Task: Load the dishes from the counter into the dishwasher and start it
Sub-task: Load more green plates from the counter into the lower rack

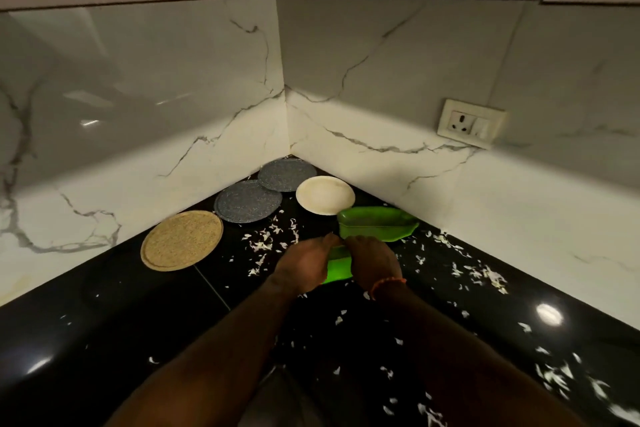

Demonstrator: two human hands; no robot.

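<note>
Both my hands reach into the corner of a black counter (138, 315). My left hand (304, 265) and my right hand (372, 263) hold a bright green dish (337, 267) from either side, fingers curled over its far edge. Just behind it sits a second green leaf-shaped dish (377, 224). Further back lie a cream plate (325, 195), two speckled grey plates (247, 201) (286, 174), and a round woven tan plate (181, 240) at the left. No dishwasher is in view.
White scraps (266, 241) are scattered over the counter, thick at the right side (485, 276). Marble backsplash walls meet in the corner. A wall socket (471, 123) sits on the right wall. Cabinets hang overhead.
</note>
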